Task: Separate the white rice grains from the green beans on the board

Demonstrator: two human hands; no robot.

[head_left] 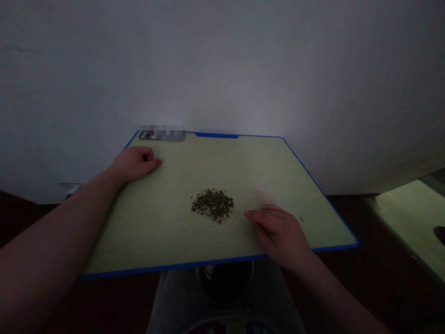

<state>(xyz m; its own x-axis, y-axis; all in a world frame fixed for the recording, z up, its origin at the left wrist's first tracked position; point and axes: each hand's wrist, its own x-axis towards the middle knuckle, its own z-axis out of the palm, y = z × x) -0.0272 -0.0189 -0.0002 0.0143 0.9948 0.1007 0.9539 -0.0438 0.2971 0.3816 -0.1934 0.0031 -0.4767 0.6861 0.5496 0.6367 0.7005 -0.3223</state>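
Note:
A loose pile of small dark green beans (214,204), with some pale grains among them, lies on the table (174,236). My right hand (278,227) rests to the right of this pile, thumb and forefinger pinched on a thin stick (239,213) like a toothpick. The stick's tip points left, close to the pile's right edge. Just beyond my right fingers is a patch of tiny pale pinkish grains (262,192), partly covered by the hand. My left hand (135,162) lies on the table's far left side, fingers curled in and nothing visible in them.
Along the table runs a blue edge (167,268). A phone-like flat object (149,135), partly blurred out, lies at the back left corner. One small dark sliver (301,219) is right of my right hand. A dark round bowl (225,280) sits below the front edge. Behind stands a wall (222,69).

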